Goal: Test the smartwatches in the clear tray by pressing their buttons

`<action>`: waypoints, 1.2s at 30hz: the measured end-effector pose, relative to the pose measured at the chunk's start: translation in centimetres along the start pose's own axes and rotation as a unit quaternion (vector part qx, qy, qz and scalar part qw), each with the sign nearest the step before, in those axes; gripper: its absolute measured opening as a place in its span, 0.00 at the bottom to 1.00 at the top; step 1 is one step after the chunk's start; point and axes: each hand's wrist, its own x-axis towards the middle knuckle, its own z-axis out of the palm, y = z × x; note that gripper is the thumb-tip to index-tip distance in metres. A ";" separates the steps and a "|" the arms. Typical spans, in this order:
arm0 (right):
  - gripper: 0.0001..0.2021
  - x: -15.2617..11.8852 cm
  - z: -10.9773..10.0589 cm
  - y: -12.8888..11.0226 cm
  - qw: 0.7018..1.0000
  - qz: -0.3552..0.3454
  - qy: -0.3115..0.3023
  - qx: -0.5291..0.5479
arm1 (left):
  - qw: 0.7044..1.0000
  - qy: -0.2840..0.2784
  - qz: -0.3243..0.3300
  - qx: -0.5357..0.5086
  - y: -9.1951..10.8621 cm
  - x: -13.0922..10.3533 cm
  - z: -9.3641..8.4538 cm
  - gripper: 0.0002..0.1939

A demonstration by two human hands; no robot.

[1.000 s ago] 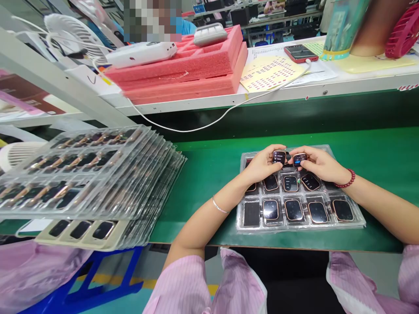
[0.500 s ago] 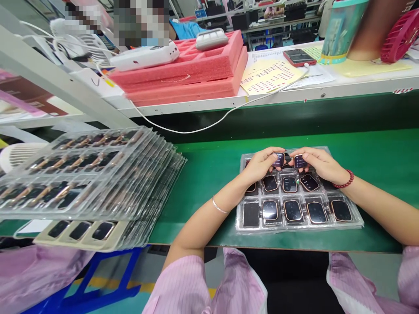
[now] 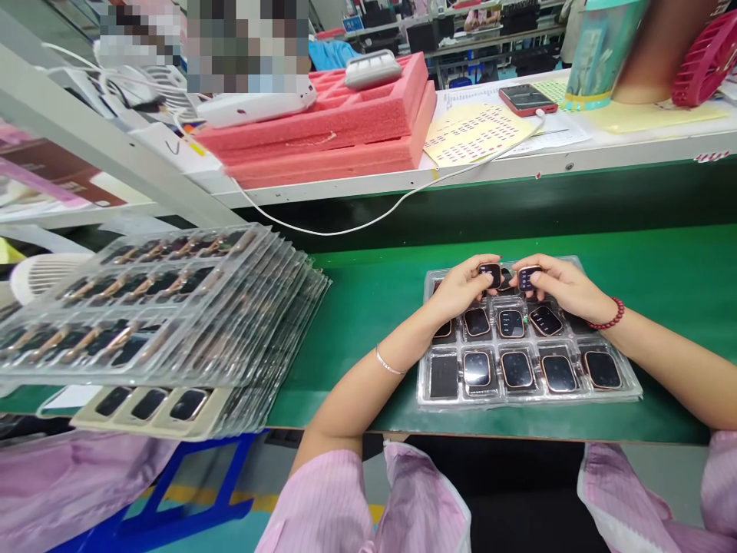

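Grip: left hand (image 3: pixel 465 287) pinches one watch (image 3: pixel 489 273), right hand (image 3: pixel 569 292) a second watch (image 3: pixel 523 278), both over far row of tray (image 3: pixel 626 390). Step: likely screen handling; next move calls for steady edge holds.

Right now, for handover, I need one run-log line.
left hand: holds rectangular gold-rimmed watch | right hand: holds rectangular lit-screen watch | below: clear plastic tray of watches

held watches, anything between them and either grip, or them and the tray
Nothing visible separates the left grip from one watch, or the right grip from the other watch. No barrier shows between them and the tray below, though both grips hide part of its back row.
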 end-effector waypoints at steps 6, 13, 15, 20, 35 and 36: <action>0.19 0.1 0.2 0.4 0.999 -0.045 -0.019 -0.018 | 0.999 -0.034 0.026 -0.017 -0.4 0.1 0.0 0.27; 0.14 0.0 0.3 -0.2 0.999 -0.023 -0.029 0.007 | 0.999 -0.033 0.001 -0.002 0.1 0.0 -0.1 0.18; 0.13 0.0 0.3 -0.2 0.999 -0.012 -0.037 0.020 | 0.999 -0.032 -0.013 0.000 0.2 0.0 -0.1 0.16; 0.14 0.0 0.4 0.0 0.999 -0.017 -0.036 0.015 | 1.000 -0.028 -0.007 -0.007 0.2 -0.1 0.1 0.14; 0.18 -0.2 0.3 0.4 0.999 -0.008 -0.038 -0.017 | 0.998 -0.029 -0.025 -0.039 0.9 -0.3 0.6 0.10; 0.18 -0.3 0.3 0.4 0.999 -0.007 -0.039 -0.019 | 0.999 -0.029 -0.025 -0.039 0.9 -0.2 0.6 0.09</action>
